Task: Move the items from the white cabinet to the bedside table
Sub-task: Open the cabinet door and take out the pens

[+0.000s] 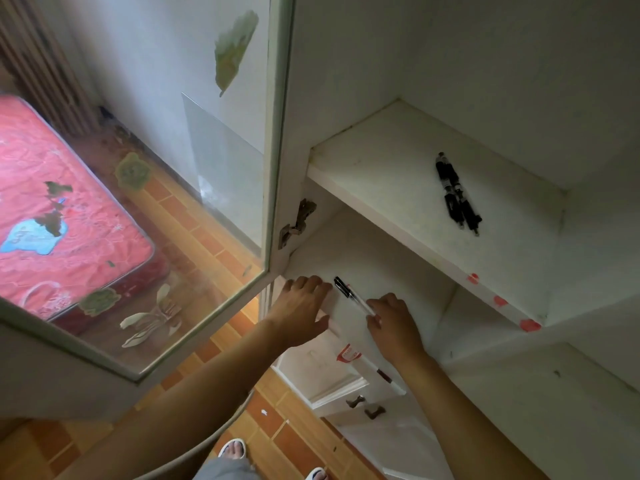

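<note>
Reaching: both hands are at the front of the lower shelf [408,271] of the cabinet [450,46].
Left hand [300,308]: lies flat, fingers spread, palm down on the shelf's front edge; it holds nothing.
Right hand [394,327]: fingertips pinch the clear end of a pen [353,296], its black cap pointing away between the two hands.
Pens [456,195]: a black bundle lies on the upper shelf [381,168], above and beyond the right hand, well apart from it.
Door [138,168]: a glass door stands open, left of the left hand.
Bed [52,202]: red cover, seen through the glass, far left.
</note>
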The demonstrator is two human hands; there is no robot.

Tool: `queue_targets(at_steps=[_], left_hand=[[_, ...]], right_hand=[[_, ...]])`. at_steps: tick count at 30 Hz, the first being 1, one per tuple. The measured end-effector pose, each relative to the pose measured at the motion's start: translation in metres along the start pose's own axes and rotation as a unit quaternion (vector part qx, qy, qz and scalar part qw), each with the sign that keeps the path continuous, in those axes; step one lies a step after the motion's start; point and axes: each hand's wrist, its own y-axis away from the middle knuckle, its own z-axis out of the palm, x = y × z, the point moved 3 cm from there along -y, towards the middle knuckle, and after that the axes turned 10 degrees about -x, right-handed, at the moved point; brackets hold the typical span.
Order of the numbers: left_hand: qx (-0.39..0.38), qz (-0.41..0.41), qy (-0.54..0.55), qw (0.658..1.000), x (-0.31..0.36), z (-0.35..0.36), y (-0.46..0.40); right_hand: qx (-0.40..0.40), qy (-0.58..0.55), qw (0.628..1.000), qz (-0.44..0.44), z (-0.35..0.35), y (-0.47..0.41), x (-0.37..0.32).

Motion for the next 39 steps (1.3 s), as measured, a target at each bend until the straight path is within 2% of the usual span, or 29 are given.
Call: queue_targets(at_steps=[4, 8, 13, 17, 26, 34, 39], left_hand=[[0.014, 0.033, 0.021, 0.999, 0.011, -0.003, -0.005], [0.015, 0.06, -0.004, 0.998, 0.013, 0.001, -0.009], [0.023, 0.066, -0.016, 0.997, 0.02, 0.007, -0.015], [0.019, 0.078, 0.025, 0.996, 0.024, 0.013, -0.018], [0.029, 0.07, 0.042, 0.996, 0.023, 0.018, -0.015], [-0.001, 0.055, 0.03, 0.998, 0.025, 0.024, -0.003], [-0.014, 0.042, 0.044, 0.998, 0.028, 0.025, 0.005]], right_hand=[[-0.002, -0.006, 0.999, -0.039, 0.003, 0.007, -0.004], [0.0, -0.023, 0.999, -0.048, 0.004, 0.014, -0.003], [-0.001, -0.047, 0.999, 0.009, 0.0, 0.025, 0.012], [-0.005, -0.071, 0.997, 0.016, 0.0, 0.025, 0.01], [-0.013, -0.072, 0.997, -0.024, 0.007, 0.013, -0.01], [-0.017, -0.065, 0.995, -0.071, 0.013, 0.022, -0.012], [-0.005, -0.079, 0.995, -0.055, 0.012, 0.03, -0.001]])
